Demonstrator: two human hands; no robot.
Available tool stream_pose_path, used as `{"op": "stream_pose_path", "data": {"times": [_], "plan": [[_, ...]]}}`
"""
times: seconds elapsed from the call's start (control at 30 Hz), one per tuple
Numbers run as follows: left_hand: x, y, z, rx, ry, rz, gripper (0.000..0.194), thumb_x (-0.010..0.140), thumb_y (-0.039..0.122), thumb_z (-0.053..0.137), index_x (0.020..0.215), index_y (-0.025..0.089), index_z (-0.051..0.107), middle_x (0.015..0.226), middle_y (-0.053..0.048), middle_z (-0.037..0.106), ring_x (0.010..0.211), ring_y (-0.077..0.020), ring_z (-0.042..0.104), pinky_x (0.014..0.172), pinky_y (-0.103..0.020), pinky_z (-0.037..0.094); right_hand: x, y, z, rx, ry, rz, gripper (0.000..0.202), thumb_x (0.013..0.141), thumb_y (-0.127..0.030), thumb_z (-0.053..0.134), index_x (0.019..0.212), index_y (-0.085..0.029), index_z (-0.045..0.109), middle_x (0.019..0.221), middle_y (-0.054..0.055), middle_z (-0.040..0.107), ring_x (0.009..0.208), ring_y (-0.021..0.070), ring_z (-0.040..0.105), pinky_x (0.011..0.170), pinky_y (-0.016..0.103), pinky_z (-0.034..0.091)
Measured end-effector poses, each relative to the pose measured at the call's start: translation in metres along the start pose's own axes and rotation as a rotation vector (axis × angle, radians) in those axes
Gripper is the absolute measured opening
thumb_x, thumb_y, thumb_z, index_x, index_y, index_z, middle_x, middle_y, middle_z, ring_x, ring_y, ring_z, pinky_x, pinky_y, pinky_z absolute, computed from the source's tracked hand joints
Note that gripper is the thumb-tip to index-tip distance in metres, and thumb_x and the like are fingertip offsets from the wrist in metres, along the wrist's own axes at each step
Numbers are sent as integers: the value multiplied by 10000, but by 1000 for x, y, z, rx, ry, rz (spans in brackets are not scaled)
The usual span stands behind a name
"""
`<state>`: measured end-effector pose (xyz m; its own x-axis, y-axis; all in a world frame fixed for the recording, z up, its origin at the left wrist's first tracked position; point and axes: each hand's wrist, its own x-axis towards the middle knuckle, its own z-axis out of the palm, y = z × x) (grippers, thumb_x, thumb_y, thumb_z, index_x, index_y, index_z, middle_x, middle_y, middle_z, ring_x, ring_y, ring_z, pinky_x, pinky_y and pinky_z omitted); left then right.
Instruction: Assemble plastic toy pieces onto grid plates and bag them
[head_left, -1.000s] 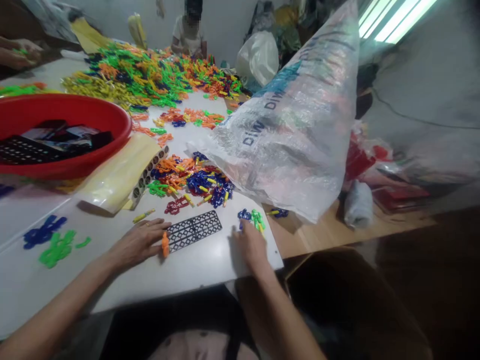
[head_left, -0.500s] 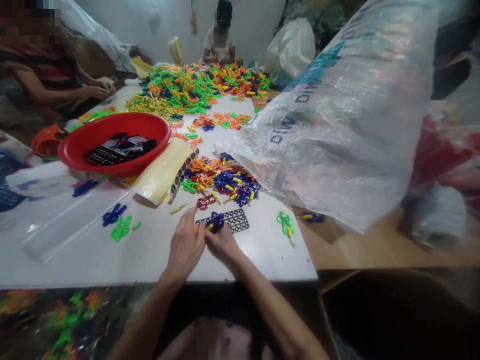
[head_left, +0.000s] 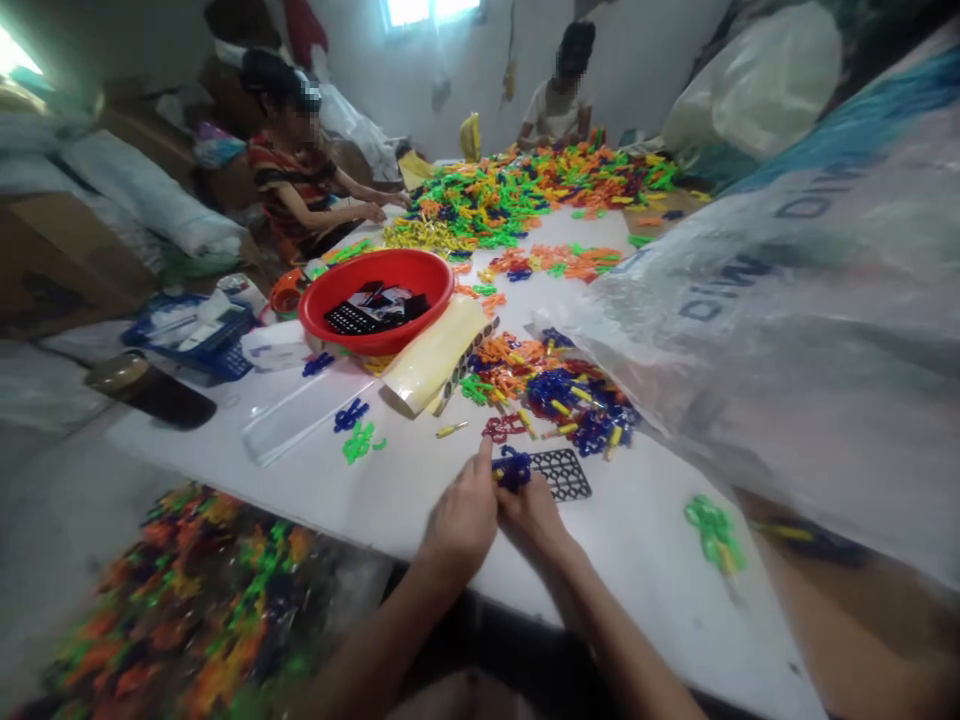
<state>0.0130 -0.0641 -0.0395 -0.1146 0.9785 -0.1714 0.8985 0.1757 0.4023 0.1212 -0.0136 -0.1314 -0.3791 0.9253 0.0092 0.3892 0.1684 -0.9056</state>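
Note:
My left hand (head_left: 463,512) and my right hand (head_left: 534,512) meet above the white table, fingers closed around a small dark blue plastic toy piece (head_left: 513,467). A bit of yellow shows at its lower edge. The exact shape is partly hidden by my fingers. Just behind my right hand lies a black sheet of stickers or punched grid (head_left: 568,474). Beyond my left fingertips is a dark red plastic piece (head_left: 504,428), close to a heap of blue and orange pieces (head_left: 551,385) with yellow sticks among them.
A red basin (head_left: 315,320) holds black sheets, with a yellowish roll (head_left: 420,375) beside it. A large white sack (head_left: 787,330) leans over the table's right side. Green pieces (head_left: 360,443) lie left, and a big colourful pile (head_left: 495,190) covers the far end. Two people sit there.
The camera view has swung left, so everything sits further right and more of the left floor shows. Both hands stay together on the blue piece.

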Motion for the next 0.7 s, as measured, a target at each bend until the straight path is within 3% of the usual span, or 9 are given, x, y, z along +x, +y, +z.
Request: {"op": "stream_pose_path", "data": {"times": [0.2,0.4,0.5,0.6,0.7], "plan": [[3,9,-7,149,-110,13,698,856,23,313,1504,180,106,1353,-162,509,1051,-231,639,860,-300,505,-2,-3,3,-237,-23,-85,124,793,-224,504,864,-168,589,789,58,656,659,163,557,613,245,384],[6,-16,-10,-126,-84,113,615,891,183,377,1472,100,196,1369,-190,506,1173,-244,572,956,-346,463,9,-15,6,-411,-19,-26,151,848,-203,467,920,-167,595,871,76,657,704,169,581,647,254,389],[6,-24,-7,-156,-47,107,616,886,212,377,1464,88,206,1276,-189,584,1178,-258,570,966,-381,456,10,-14,-4,-216,-27,-33,108,828,-204,508,825,-172,611,808,52,671,707,165,595,656,246,408],[7,-23,-5,-118,-22,123,612,885,200,342,1465,78,192,1260,-204,589,1179,-273,569,965,-415,454,6,-12,-14,36,33,96,115,809,-265,572,761,-176,627,746,31,684,690,165,613,653,241,429],[9,-21,-4,-74,4,114,626,883,203,338,1473,87,163,1256,-202,590,1136,-279,598,922,-414,478,0,-11,-12,69,32,96,108,769,-282,631,728,-182,631,717,23,680,659,166,602,624,240,425]]}}
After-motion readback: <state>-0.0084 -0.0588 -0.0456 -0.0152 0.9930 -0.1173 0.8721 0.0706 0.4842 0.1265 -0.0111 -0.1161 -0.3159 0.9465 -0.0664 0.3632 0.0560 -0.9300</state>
